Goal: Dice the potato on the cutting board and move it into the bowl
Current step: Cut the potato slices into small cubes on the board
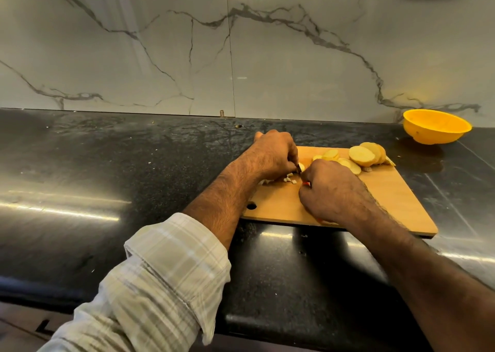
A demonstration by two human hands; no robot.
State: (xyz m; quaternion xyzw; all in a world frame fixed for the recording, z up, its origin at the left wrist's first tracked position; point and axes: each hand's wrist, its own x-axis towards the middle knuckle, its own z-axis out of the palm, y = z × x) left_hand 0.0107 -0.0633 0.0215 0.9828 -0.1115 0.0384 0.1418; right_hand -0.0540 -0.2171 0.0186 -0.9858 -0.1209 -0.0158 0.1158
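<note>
A wooden cutting board [383, 198] lies on the dark counter. Round potato slices [361, 155] are stacked at its far right corner. My left hand [276, 153] curls over a pale potato piece [302, 166] near the board's far left and holds it down. My right hand [332, 190] grips a knife; only a bit of the blade [298, 168] and a red bit of the handle [306, 183] show beside the piece. Several small diced bits [288, 178] lie under my left hand. A yellow bowl [436, 126] stands beyond the board at the right; nothing shows in the part of its inside that faces me.
The black stone counter [120, 169] stretches left and toward me, with a raised front edge. A marble backsplash [241, 56] closes off the far side right behind the bowl. The board has a hanging hole [251, 206] at its near left corner.
</note>
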